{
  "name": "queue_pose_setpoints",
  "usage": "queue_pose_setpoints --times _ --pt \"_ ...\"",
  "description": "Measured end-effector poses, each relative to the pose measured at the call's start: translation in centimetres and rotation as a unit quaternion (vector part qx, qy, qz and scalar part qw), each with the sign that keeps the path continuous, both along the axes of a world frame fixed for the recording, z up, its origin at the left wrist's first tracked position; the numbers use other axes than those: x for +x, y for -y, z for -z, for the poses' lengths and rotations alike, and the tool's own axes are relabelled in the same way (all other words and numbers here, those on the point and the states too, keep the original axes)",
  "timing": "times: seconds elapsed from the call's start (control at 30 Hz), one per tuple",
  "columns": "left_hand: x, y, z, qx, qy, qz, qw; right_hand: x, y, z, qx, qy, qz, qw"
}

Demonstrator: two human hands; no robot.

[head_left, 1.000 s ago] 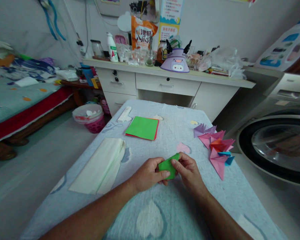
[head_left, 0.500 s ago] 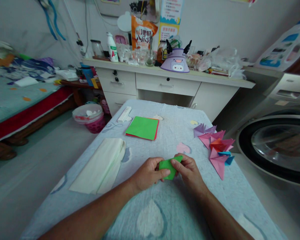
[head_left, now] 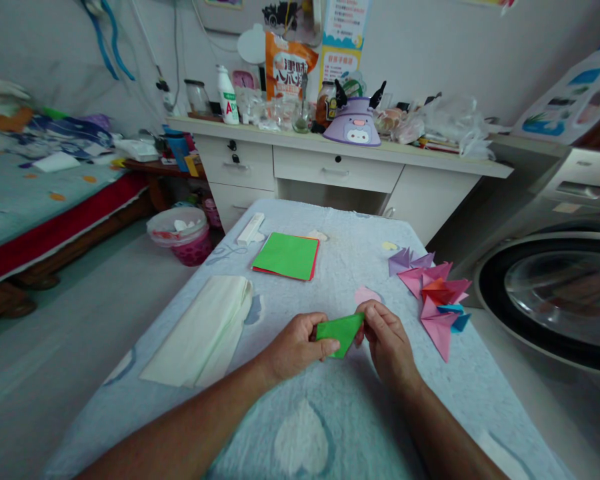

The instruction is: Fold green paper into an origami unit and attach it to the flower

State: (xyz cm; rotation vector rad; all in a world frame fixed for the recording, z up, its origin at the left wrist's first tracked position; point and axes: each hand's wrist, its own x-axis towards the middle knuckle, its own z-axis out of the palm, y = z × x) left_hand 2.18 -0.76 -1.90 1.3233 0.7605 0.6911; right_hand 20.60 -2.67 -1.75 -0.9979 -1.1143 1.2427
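Observation:
A small folded piece of green origami paper [head_left: 341, 333] is held between my two hands, above the near middle of the table. My left hand [head_left: 300, 343] pinches its left end, thumb on top and fingers beneath. At the pointed upper right corner, the thumb and fingers of my right hand [head_left: 387, 340] are closed on the paper. Beyond them lies a stack of square coloured paper [head_left: 287, 256], green on top with red showing at the edges. Several folded paper figures [head_left: 437, 293] in purple, pink, orange and blue lie together on the right.
A folded pale cloth or paper sheet [head_left: 200, 333] lies left of my hands. A narrow white box [head_left: 251, 229] is near the far left corner of the cloth-covered table [head_left: 300, 393]. A waste bin [head_left: 180, 233] stands on the floor at left, a washing machine [head_left: 575, 200] at right.
My right hand has slid from the top of the green paper out to its right tip, uncovering more of the paper. My left hand keeps its hold.

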Motion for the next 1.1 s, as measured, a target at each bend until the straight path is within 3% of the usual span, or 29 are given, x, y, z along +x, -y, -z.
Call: queue_pose_setpoints --times 0.17,0.3,0.87,1.0,1.1 --pt "0.1 0.2 -0.6 0.014 -0.012 -0.016 1.0 -0.8 0.3 -0.1 -0.026 0.004 -0.096 0.995" --pt "-0.1 0.2 -0.6 0.024 -0.02 -0.013 0.999 -1.4 0.5 -0.1 -0.042 0.026 -0.129 0.99" --pt "-0.4 0.0 -0.8 0.048 -0.001 -0.055 0.997 -1.7 0.8 -0.5 -0.034 0.025 -0.124 0.991" --pt "-0.4 0.2 -1.0 0.088 -0.024 -0.05 0.995 -1.7 0.7 -0.6 -0.03 0.037 -0.131 0.99" --pt "-0.3 0.2 -0.9 0.074 -0.005 -0.043 0.996 -1.6 0.6 -0.4 -0.028 0.033 -0.122 0.992"
